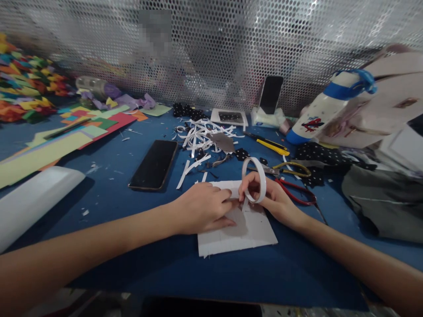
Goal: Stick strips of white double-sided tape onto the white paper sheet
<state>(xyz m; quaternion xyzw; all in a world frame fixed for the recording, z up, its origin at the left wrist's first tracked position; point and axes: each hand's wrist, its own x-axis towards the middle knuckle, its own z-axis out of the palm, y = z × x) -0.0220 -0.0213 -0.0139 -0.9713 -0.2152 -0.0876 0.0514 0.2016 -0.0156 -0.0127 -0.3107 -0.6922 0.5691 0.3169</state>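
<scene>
A white piece of cardboard [241, 237] lies on the blue table in front of me. My left hand [205, 208] rests on its left part, fingers bent and the thumb apart from them, holding nothing visible. Near its index fingertip, my right hand [272, 196] grips a narrow roll of white tape [262, 181] standing on edge. A short strip of tape [245, 205] seems to run from the roll down to the cardboard. The right fingertips are partly hidden behind the roll.
A dark phone [154, 165] lies to the left. Beyond are white paper strips [198, 136], a yellow cutter [272, 146], and scissors with red handles [299, 193]. A bottle [317, 112] stands at right. Coloured paper [56, 147] and a white tube-like piece [36, 198] lie left.
</scene>
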